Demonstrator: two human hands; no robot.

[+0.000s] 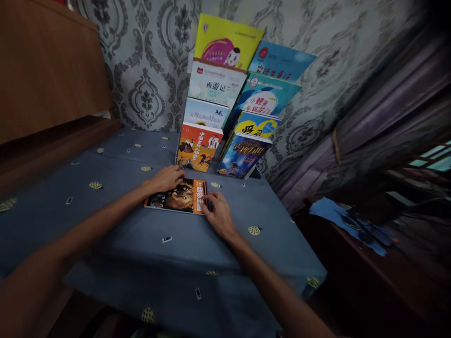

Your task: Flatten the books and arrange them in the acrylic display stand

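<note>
A thin book with a lion on its cover [178, 197] lies flat on the blue patterned tablecloth [116, 234]. My left hand [168, 179] rests on the book's far left corner, fingers curled over its top edge. My right hand [216, 213] presses on the book's right edge with fingers bent at the orange spine strip. Just behind the book stands a tiered rack of books [229, 103], its lowest covers [198, 146] a short way beyond my hands.
A wooden cabinet [45, 65] rises at the left. Patterned wallpaper backs the rack. A purple curtain [387, 108] hangs at the right, above a dark bench with a blue cloth [347, 220]. The table's near edge drops off at the bottom.
</note>
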